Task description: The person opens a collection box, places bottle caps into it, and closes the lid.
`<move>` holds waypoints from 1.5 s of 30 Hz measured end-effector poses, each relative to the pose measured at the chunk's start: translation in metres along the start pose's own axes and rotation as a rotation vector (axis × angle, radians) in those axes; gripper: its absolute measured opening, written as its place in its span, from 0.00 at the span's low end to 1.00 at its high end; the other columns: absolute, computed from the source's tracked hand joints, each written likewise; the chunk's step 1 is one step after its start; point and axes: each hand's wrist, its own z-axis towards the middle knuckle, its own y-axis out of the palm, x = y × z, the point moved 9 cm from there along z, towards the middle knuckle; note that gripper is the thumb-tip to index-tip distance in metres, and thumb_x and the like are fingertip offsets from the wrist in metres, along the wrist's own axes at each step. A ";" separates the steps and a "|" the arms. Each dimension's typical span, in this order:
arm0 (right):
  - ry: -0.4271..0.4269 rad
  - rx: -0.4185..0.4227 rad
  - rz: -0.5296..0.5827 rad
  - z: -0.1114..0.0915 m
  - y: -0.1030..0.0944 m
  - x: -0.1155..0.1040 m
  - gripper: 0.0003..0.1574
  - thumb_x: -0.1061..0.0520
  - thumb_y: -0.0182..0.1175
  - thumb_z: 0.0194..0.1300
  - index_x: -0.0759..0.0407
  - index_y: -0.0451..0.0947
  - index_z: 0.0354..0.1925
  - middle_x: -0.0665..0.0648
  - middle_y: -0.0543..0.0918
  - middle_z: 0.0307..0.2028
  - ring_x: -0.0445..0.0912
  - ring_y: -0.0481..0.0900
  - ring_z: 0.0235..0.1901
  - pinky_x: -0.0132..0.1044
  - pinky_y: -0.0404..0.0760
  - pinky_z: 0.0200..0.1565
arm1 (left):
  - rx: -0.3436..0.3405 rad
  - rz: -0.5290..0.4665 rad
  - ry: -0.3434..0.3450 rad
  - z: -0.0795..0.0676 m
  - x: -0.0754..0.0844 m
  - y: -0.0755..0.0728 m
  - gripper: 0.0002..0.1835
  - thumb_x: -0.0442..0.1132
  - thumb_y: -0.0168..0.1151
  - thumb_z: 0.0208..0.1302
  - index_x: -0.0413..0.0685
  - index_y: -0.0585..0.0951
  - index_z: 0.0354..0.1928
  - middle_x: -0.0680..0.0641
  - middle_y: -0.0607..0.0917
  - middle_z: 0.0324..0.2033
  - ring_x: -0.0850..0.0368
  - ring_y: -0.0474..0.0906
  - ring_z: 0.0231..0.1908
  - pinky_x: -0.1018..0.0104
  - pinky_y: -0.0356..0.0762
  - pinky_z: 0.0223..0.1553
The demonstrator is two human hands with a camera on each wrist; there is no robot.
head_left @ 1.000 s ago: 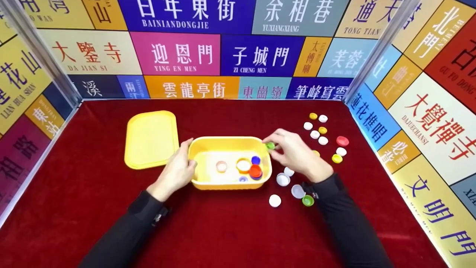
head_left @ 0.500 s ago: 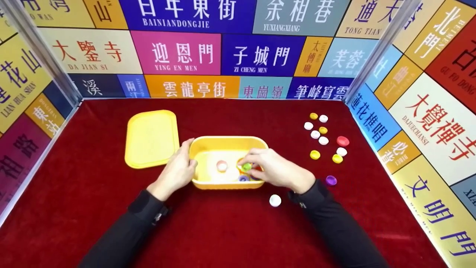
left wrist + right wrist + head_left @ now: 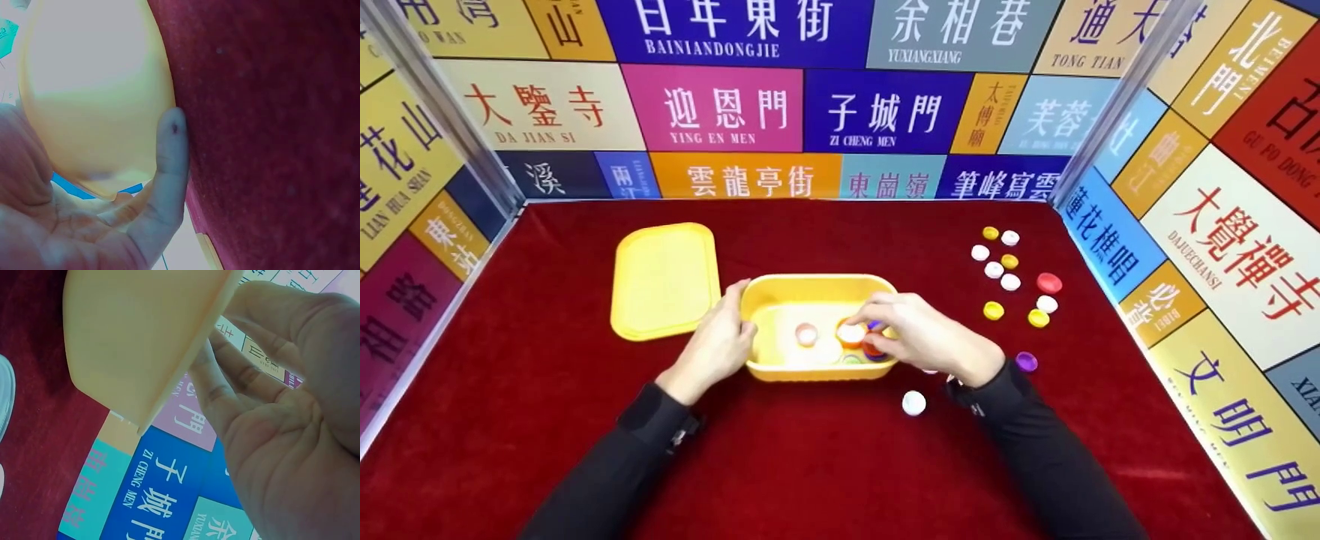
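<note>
A yellow plastic box (image 3: 802,373) stands in the middle of the table. My left hand (image 3: 718,341) grips its left end, with fingers and thumb around the wall, as the left wrist view also shows. My right hand (image 3: 934,337) reaches over the right rim, fingers parted and nothing seen between them. Inside the box are a pale pink cap (image 3: 806,335), an orange-and-white cap (image 3: 851,335), a green cap (image 3: 851,361) near the front wall, and red and blue caps partly hidden by my fingers. In the right wrist view my right fingers pass behind the box's edge (image 3: 124,337).
A yellow lid (image 3: 666,281) lies flat left of the box. Several white, yellow and red caps (image 3: 1048,283) are scattered at the right, with a purple cap (image 3: 1027,361) by my right sleeve and a white cap (image 3: 914,403) in front. Printed panels (image 3: 720,109) wall the table.
My right hand has carried a green cap from the right rim into the box and let it go near the front wall. The left hand stays on the box.
</note>
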 end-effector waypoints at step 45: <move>0.435 -0.277 0.028 -0.074 -0.014 0.107 0.22 0.66 0.81 0.62 0.50 0.97 0.54 0.61 0.89 0.52 0.55 0.92 0.53 0.45 0.91 0.53 | 0.023 0.004 0.005 0.000 0.002 -0.001 0.39 0.31 0.56 0.81 0.35 0.61 0.90 0.25 0.77 0.80 0.31 0.79 0.78 0.36 0.78 0.79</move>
